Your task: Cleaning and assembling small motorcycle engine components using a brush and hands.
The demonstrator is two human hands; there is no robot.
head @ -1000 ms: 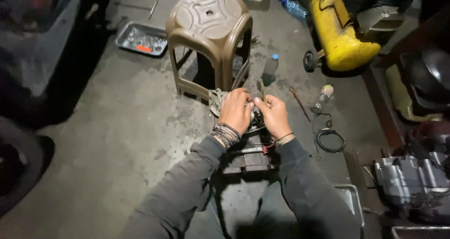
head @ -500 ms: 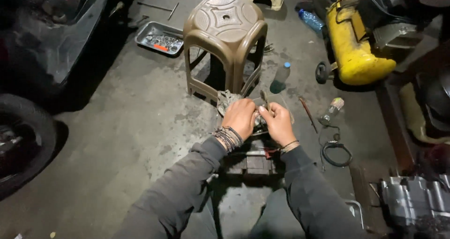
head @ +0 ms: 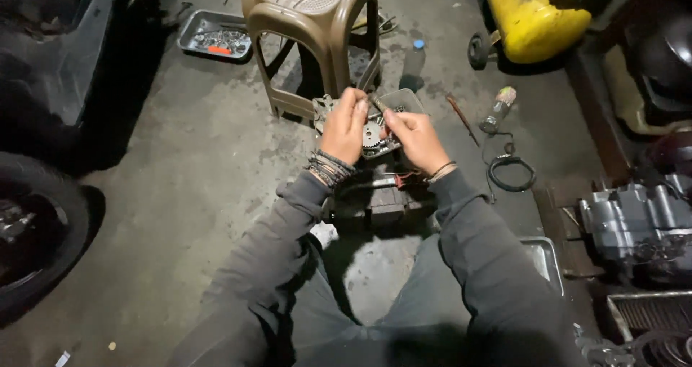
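**Both hands on a geared metal part, low over the workshop floor**

Grey metal engine part with small toothed gears [head: 373,135] held between both hands, just in front of the brown plastic stool [head: 317,28], above a dark metal block [head: 375,205] on the concrete floor [head: 180,194]. Gear teeth show between the hands; the rest is hidden by fingers.

Left hand [head: 344,128]: fingers curled over the part's left edge, gripping it. Right hand [head: 414,138]: fingers closed on the right side, thumb and forefinger pinching a thin metal piece at the top.

Around: stool legs stand close behind the part. Grey metal tray of small parts [head: 213,37] far left of the stool. Small bottle with blue cap [head: 414,61] right of the stool. Coiled black cable [head: 510,172] and a small spray bottle [head: 499,109] to the right. Yellow machine body [head: 530,14] upper right. Black tyre [head: 36,230] at left edge.

Against half a second ago: view has dipped nearer; hands sit the same way on the part.
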